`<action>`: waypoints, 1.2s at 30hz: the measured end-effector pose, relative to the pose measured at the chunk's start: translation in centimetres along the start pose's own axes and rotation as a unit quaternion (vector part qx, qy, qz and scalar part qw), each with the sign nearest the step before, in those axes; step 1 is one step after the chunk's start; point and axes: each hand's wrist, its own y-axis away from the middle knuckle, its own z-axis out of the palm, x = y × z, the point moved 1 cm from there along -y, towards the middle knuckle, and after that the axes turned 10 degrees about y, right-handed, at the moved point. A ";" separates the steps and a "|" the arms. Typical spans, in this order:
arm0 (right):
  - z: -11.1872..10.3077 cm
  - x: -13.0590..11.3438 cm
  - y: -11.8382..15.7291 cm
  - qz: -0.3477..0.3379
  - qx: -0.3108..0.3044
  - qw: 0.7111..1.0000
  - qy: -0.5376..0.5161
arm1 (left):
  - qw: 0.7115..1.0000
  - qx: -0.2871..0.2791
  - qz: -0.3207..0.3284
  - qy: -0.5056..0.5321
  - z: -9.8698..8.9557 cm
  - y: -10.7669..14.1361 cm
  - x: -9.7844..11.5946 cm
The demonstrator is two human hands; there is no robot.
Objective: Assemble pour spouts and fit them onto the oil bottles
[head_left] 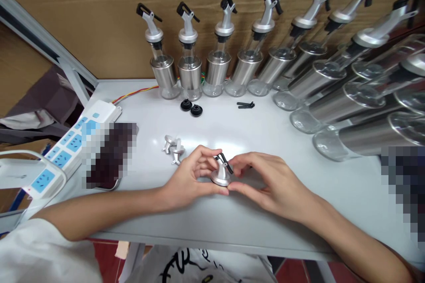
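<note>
A silver pourer spout (220, 177) with a black flip lever is held low over the front of the table. My left hand (194, 171) grips it from the left, the thumb under its base and fingers around the neck. From the right, my right hand (262, 181) reaches to it, thumb at the base rim and fingertips by the black lever; both digits touch or nearly touch it. Silver spout bodies (175, 148) lie left of my hands. Farther back sit two black stoppers (191, 107) and black levers (245, 105).
Glass-and-steel bottles with pourer spouts (190, 70) stand in a row along the cardboard backing and curve down the right side. At left are a white power strip (71, 141) and a pixelated phone (111, 154). Red and yellow wires (134, 93) run behind. A pixelated object (407, 185) is far right.
</note>
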 end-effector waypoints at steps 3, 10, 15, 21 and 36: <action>0.0 0.0 0.0 -0.010 -0.011 1.000 -0.007 | 1.000 0.004 -0.011 0.002 0.0 0.0 0.0; -0.1 0.0 0.3 -0.032 -0.008 0.999 -0.002 | 1.000 0.008 -0.027 0.002 0.2 0.1 0.2; 0.0 0.1 0.2 -0.004 -0.005 1.000 -0.014 | 1.000 0.012 -0.025 0.008 0.1 0.0 0.2; 0.1 0.1 0.2 0.018 -0.008 1.000 -0.009 | 1.000 0.015 -0.020 -0.012 0.2 0.1 0.4; -0.4 0.4 0.1 0.015 -0.058 0.998 -0.032 | 1.000 -0.007 -0.011 -0.022 0.5 0.4 0.4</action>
